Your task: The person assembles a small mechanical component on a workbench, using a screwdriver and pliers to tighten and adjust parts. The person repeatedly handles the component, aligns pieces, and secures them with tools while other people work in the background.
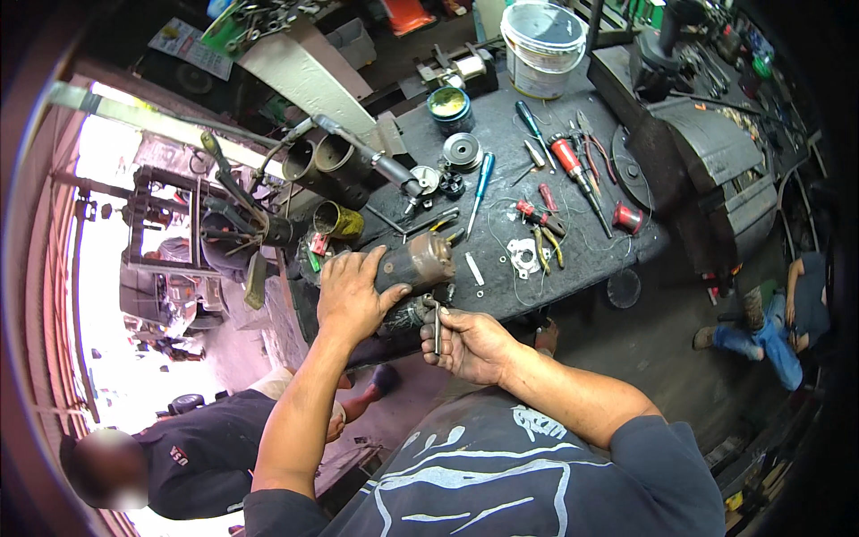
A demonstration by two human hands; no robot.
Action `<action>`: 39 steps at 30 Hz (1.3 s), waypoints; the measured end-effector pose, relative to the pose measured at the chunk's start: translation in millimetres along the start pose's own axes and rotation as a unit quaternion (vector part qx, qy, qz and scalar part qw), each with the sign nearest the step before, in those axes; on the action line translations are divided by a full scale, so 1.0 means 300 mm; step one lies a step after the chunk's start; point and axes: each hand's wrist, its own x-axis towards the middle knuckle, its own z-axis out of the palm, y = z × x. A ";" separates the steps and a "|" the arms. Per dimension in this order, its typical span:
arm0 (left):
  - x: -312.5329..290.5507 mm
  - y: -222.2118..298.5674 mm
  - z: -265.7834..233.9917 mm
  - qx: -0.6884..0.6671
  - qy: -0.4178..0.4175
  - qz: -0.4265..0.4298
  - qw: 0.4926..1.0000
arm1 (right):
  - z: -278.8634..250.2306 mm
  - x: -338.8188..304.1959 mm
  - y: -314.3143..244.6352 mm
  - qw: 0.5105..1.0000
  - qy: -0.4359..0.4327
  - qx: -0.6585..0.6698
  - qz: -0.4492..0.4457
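My left hand (352,291) is wrapped over a dark, worn cylindrical motor body (407,267) at the front edge of the bench. The thumb lies along the near side of its casing. Just right of it and lower, my right hand (470,347) is closed on a slim metal tool (438,329), held about upright. Its upper end comes close to a smaller dark part beneath the motor body; whether they touch I cannot tell. A blue screwdriver (481,192) and a thin white strip (474,268) lie on the bench beyond my hands.
Pliers (548,250), a metal plate (523,258), a red soldering iron (567,157) and a solder spool (627,217) lie to the right. A white bucket (543,54) stands at the back. One person (210,447) is at lower left, another (777,336) at far right.
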 end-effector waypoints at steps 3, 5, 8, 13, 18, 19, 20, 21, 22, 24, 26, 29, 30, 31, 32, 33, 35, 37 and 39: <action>-0.003 -0.002 0.002 0.016 0.008 0.001 1.000 | 0.006 -0.014 -0.018 0.999 0.008 -0.026 0.018; -0.004 -0.004 0.002 0.013 0.018 0.006 1.000 | -0.004 -0.029 -0.043 0.997 0.032 -0.063 0.023; -0.008 -0.007 0.008 0.002 0.026 0.008 1.000 | -0.029 -0.042 -0.051 0.946 0.126 -0.292 -0.067; -0.014 -0.020 0.012 -0.023 0.046 0.011 0.999 | -0.049 -0.091 0.007 0.910 0.076 -0.375 -0.158; -0.023 -0.023 0.011 -0.038 0.071 0.013 0.997 | -0.044 -0.128 0.020 0.804 0.261 -0.479 -0.237; -0.023 -0.024 0.010 -0.041 0.067 0.010 0.997 | -0.042 -0.128 0.018 0.766 0.290 -0.517 -0.250; -0.022 -0.024 0.009 -0.043 0.066 0.007 0.997 | -0.038 -0.123 0.015 0.730 0.301 -0.557 -0.256; -0.024 -0.024 0.009 -0.046 0.060 0.002 0.997 | -0.034 -0.116 0.018 0.689 0.296 -0.598 -0.282; -0.024 -0.024 0.007 -0.042 0.058 -0.001 0.997 | -0.028 -0.111 0.023 0.640 0.313 -0.642 -0.283; -0.027 -0.023 0.007 -0.038 0.054 -0.007 0.998 | -0.012 -0.103 0.050 0.526 0.194 -0.726 -0.398; -0.029 -0.026 0.007 -0.036 0.053 -0.008 0.998 | 0.003 -0.107 0.084 0.454 0.171 -0.795 -0.363; -0.031 -0.026 0.010 -0.047 0.058 -0.013 0.997 | 0.002 -0.113 0.130 0.398 0.214 -0.873 -0.182; -0.029 -0.026 0.012 -0.051 0.059 -0.016 0.997 | -0.009 -0.112 0.136 0.394 0.212 -0.882 -0.148; -0.028 -0.026 0.013 -0.051 0.057 -0.018 0.997 | -0.026 -0.112 0.142 0.406 0.232 -0.870 -0.159; -0.029 -0.026 0.014 -0.050 0.052 -0.020 0.997 | -0.048 -0.110 0.134 0.410 0.241 -0.864 -0.168; -0.027 -0.027 0.016 -0.047 0.049 -0.020 0.997 | -0.074 -0.100 0.121 0.417 0.234 -0.857 -0.194; -0.023 -0.028 0.016 -0.050 0.054 -0.021 0.997 | -0.133 -0.081 0.077 0.395 0.296 -0.838 -0.234; -0.029 -0.027 0.018 -0.051 0.052 -0.023 0.997 | -0.189 -0.041 0.017 0.326 0.331 -0.847 -0.258; -0.030 -0.026 0.019 -0.054 0.051 -0.022 0.997 | -0.233 0.001 -0.033 0.310 0.338 -0.850 -0.258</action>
